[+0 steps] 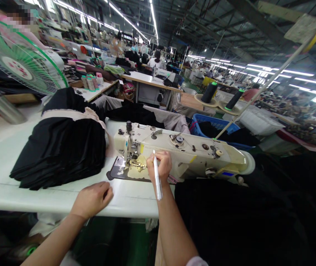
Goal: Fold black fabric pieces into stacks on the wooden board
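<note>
My right hand (160, 166) is closed around a slim white pen (156, 173), held nearly upright just in front of the sewing machine (185, 147). Its clear end points back toward my wrist. My left hand (93, 199) rests at the front edge of the white table (130, 201), its fingers curled in and nothing visible in them. Beyond that hand, to the left, stands a thick stack of black fabric pieces (63, 147) tied with a pale cloth strip (71, 113). The needle plate (121, 171) lies between the stack and my right hand.
More black fabric (230, 218) covers the area right of my right forearm. A fan (19, 62) and a metal cylinder (5, 105) stand at the left. Behind the machine are thread cones (209, 92), a thread-stand rod (258, 92) and a blue basket (202, 120).
</note>
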A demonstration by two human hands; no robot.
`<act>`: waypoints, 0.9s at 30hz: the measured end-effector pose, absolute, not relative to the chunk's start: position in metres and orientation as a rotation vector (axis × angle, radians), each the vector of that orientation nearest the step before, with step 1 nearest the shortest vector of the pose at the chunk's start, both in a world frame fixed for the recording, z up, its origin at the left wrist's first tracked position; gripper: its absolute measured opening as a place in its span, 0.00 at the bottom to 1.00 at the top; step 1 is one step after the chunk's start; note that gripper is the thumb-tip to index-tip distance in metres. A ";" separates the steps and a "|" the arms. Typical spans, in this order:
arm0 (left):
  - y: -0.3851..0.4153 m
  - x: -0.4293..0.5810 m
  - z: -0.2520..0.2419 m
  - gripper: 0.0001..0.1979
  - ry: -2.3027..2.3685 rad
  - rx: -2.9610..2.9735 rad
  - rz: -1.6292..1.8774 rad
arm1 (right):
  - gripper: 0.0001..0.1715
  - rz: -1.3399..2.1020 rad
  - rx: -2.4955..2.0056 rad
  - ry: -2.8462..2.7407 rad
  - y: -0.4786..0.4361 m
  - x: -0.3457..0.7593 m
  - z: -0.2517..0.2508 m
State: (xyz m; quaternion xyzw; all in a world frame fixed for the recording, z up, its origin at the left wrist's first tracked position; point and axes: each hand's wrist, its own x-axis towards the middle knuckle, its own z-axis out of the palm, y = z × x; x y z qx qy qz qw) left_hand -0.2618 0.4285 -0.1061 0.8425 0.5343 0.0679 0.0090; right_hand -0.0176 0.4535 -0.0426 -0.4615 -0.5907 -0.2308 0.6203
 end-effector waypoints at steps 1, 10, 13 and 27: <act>0.429 -0.262 -0.106 0.19 1.668 2.628 0.212 | 0.08 -0.530 -1.060 -1.360 0.453 -0.018 -0.043; 0.429 -0.261 -0.104 0.20 1.660 2.623 0.226 | 0.08 -0.521 -1.049 -1.348 0.453 -0.018 -0.043; 0.429 -0.262 -0.105 0.20 1.652 2.640 0.219 | 0.07 -0.519 -1.037 -1.348 0.453 -0.017 -0.043; 0.429 -0.263 -0.107 0.19 1.640 2.669 0.280 | 0.09 -0.530 -1.043 -1.340 0.450 -0.018 -0.039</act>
